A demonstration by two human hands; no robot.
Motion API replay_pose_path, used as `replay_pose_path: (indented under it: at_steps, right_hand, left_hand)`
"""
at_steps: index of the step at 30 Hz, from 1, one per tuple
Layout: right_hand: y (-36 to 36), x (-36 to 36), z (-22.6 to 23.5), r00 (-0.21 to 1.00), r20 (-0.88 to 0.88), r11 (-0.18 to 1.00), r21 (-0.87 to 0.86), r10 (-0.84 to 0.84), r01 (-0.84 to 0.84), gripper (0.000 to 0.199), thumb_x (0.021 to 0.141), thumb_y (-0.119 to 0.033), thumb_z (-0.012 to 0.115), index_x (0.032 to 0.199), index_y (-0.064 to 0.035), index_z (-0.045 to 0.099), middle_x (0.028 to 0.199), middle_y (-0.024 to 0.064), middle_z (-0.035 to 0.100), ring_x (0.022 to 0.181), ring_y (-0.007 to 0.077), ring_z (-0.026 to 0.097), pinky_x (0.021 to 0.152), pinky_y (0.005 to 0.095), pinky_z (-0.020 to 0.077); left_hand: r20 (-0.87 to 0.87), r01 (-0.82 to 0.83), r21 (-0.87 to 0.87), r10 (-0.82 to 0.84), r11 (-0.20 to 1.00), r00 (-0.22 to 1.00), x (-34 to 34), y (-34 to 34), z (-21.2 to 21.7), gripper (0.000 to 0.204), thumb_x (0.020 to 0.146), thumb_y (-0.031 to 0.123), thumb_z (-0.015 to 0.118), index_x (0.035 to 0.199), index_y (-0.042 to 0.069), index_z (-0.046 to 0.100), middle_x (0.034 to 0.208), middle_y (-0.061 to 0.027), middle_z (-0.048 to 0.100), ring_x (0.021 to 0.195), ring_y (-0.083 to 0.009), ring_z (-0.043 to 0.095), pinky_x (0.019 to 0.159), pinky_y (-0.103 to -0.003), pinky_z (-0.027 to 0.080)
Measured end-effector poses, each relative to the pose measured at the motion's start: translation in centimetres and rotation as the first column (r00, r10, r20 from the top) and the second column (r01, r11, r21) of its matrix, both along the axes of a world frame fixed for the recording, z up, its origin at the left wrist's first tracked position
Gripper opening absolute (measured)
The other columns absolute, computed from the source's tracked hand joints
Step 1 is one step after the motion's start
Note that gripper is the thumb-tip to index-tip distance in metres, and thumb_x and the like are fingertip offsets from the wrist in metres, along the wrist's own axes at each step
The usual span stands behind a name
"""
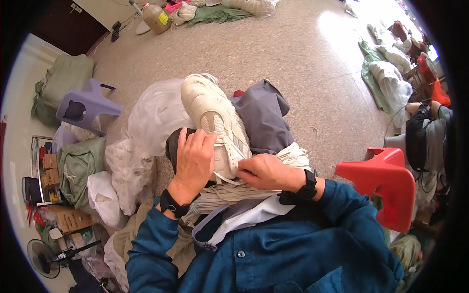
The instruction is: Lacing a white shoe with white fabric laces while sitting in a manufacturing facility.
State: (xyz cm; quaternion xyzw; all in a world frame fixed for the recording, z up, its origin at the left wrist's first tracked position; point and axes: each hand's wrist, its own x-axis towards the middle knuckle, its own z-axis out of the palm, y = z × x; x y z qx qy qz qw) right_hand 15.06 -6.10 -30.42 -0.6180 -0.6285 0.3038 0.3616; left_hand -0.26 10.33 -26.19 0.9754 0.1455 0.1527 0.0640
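A cream-white sneaker (207,102) rests on my lap, its toe pointing away from me. Its pale shoelace (225,141) is partly threaded through the eyelets. My left hand (193,155) is at the left side of the lacing, thumb and fingers closed at the lace, some fingers raised. On the right side, my right hand (264,172) pinches the lace close to the eyelets; its fingertips are partly hidden. Under the shoe and my wrists lies a thick bundle of loose off-white laces (229,196). Both wrists wear black bands.
A clear plastic bag (159,110) lies left of the shoe. A purple stool (90,105) and stuffed green sacks (80,168) stand at the left. On the right is a red stool (381,183). A jug of brownish liquid (156,18) stands at the far wall.
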Motion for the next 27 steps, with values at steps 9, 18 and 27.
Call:
replay_pose_path:
  at_steps: [9, 18, 27]
  right_hand:
    - [0.8, 0.1, 1.3, 0.997, 0.006, 0.991, -0.108, 0.076, -0.075, 0.037, 0.092, -0.034, 0.067, 0.079, 0.0006, 0.067, 0.069, 0.0245, 0.063, 0.069, 0.0434, 0.064, 0.064, 0.0501, 0.0499]
    - [0.4, 0.5, 1.8, 0.997, -0.044, 0.995, -0.077, 0.065, -0.069, 0.037, 0.09, -0.035, 0.07, 0.08, 0.0004, 0.063, 0.07, 0.0226, 0.064, 0.07, 0.0417, 0.066, 0.063, 0.0488, 0.0499]
    - [1.3, -0.2, 0.4, 0.977, 0.2, 0.996, -0.025, -0.076, 0.082, 0.033, 0.086, -0.032, 0.066, 0.08, 0.0003, 0.061, 0.069, 0.0227, 0.064, 0.068, 0.0431, 0.065, 0.063, 0.0511, 0.0516]
  left_hand:
    - [0.218, 0.165, -0.96, 0.233, 0.228, 0.948, 0.7, 0.1, 4.0, 0.012, 0.102, 0.005, 0.051, 0.106, 0.0, 0.061, 0.082, -0.0036, 0.067, 0.077, -0.0075, 0.062, 0.073, -0.022, 0.049]
    - [0.392, 0.392, -0.92, 0.1, 0.019, 0.914, -2.8, 1.5, 12.7, 0.022, 0.103, 0.011, 0.056, 0.119, -0.002, 0.062, 0.08, -0.007, 0.068, 0.046, -0.0006, 0.035, 0.044, -0.019, 0.026]
    - [0.149, 0.042, 0.197, -0.072, 0.979, 0.986, -8.6, 7.2, 13.1, 0.036, 0.085, -0.011, 0.062, 0.119, 0.002, 0.069, 0.085, -0.0123, 0.065, 0.071, -0.025, 0.064, 0.064, -0.031, 0.048]
